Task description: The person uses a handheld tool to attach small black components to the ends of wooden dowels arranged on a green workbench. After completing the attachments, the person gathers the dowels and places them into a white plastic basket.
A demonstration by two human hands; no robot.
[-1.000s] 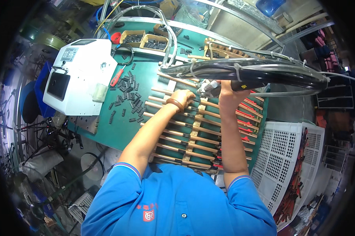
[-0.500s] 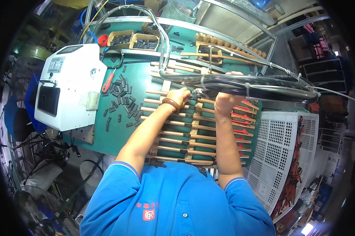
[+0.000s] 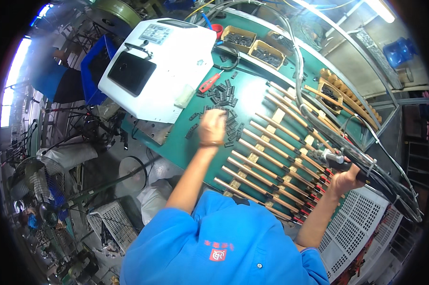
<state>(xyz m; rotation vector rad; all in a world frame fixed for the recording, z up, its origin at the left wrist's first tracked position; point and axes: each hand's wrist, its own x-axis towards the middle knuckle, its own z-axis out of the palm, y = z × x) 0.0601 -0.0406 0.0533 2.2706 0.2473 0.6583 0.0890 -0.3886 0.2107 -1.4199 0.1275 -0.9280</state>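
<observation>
My left hand (image 3: 213,126) is over a pile of small black plastic pieces (image 3: 221,95) on the green table. Its fingers are bent down among the pieces, and what they hold, if anything, is hidden. At the right, my right hand (image 3: 345,180) is closed round a tool with a metal nose (image 3: 333,156), which hangs from a bundle of black hoses (image 3: 366,164). Beneath the tool lies a row of copper-coloured rods (image 3: 257,164) with black pieces fitted midway and red parts at their right ends. Slotted wooden strips (image 3: 234,184) support the rods.
A white machine (image 3: 152,71) stands at the table's left, with a red-handled screwdriver (image 3: 208,83) beside it. Cardboard boxes of black parts (image 3: 266,54) stand behind. White perforated crates (image 3: 352,223) are at the right, and a fan (image 3: 41,185) stands at lower left.
My left hand has left the rods and moved left to the loose black pieces. My right hand has drawn the tool rightward, toward the rods' red ends. The view has turned.
</observation>
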